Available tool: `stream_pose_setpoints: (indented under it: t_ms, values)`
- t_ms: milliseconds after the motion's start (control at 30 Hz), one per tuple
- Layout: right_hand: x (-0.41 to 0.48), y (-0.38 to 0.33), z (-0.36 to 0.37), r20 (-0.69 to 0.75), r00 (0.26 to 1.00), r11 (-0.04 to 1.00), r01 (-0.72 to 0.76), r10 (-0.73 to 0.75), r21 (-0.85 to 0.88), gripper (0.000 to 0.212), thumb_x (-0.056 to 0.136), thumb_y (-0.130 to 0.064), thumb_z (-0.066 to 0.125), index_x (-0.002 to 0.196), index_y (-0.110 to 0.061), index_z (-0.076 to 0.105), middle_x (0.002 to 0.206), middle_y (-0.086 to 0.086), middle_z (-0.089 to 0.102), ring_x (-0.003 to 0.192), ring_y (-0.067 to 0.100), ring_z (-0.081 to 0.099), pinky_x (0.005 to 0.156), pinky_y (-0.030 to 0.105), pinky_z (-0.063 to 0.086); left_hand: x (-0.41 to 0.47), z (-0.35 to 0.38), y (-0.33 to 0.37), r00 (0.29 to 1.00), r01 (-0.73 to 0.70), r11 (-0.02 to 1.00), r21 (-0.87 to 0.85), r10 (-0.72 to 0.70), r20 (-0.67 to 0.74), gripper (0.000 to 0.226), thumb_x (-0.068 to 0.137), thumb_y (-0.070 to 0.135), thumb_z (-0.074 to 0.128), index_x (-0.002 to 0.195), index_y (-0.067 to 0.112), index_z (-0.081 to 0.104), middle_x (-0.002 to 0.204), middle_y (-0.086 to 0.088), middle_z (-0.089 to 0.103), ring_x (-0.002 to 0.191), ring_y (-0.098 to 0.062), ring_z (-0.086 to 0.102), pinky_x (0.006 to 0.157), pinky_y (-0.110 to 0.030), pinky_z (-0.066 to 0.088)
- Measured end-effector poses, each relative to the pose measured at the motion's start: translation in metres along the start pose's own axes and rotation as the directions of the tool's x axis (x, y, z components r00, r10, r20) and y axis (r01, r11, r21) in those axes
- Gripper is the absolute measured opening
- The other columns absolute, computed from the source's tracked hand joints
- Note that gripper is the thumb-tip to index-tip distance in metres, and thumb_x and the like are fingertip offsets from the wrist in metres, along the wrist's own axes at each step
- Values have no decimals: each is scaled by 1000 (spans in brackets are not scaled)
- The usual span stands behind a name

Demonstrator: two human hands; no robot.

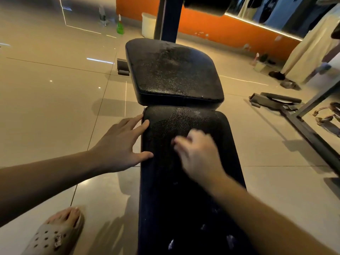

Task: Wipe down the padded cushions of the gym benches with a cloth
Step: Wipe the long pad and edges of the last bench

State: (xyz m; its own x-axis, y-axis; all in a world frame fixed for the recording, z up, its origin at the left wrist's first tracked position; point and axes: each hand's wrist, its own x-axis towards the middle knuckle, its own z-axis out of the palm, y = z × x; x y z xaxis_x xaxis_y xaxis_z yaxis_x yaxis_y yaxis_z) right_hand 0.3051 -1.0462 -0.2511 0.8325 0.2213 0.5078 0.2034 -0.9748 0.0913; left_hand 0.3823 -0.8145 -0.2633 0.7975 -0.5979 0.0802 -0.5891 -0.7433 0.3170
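Note:
A gym bench with two black padded cushions runs up the middle of the view. The smaller far cushion (pixel 174 74) shows wet streaks and droplets. The long near cushion (pixel 184 199) lies under both hands. My left hand (pixel 119 144) rests flat on that cushion's left edge near its far corner, fingers straight and spread. My right hand (pixel 198 155) is on top of the same cushion, blurred by motion, with its fingers bent downward. No cloth shows; anything under the right hand is hidden.
My sandalled foot (pixel 57 232) stands on the tiled floor left of the bench. A green spray bottle (pixel 120 26) and a white bucket (pixel 148 24) stand by the orange wall. A dark metal frame (pixel 312 129) and floor equipment (pixel 274 101) lie to the right.

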Motion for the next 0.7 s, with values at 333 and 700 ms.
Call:
stream_pose_setpoints:
  t_ms: [333, 700]
  values:
    - [-51, -57, -13, 78, 995, 987, -74, 63, 143, 22, 97, -27, 61, 113, -15, 69, 89, 5, 55, 79, 23, 51, 66, 37, 45, 7, -16, 21, 997, -60, 956, 287, 45, 59, 119, 68, 88, 22, 156, 10, 35, 168, -9, 20, 154, -25, 16, 123, -42, 21]
    - [51, 29, 15, -85, 850, 849, -525, 520, -54, 21, 97, -29, 58, 102, -16, 75, 93, 11, 61, 87, 33, 57, 75, 40, 43, 14, -25, 32, 989, -86, 920, 383, 33, 143, 137, 59, 102, 36, 160, 9, 22, 171, -7, 5, 155, -22, 11, 124, -35, 15]
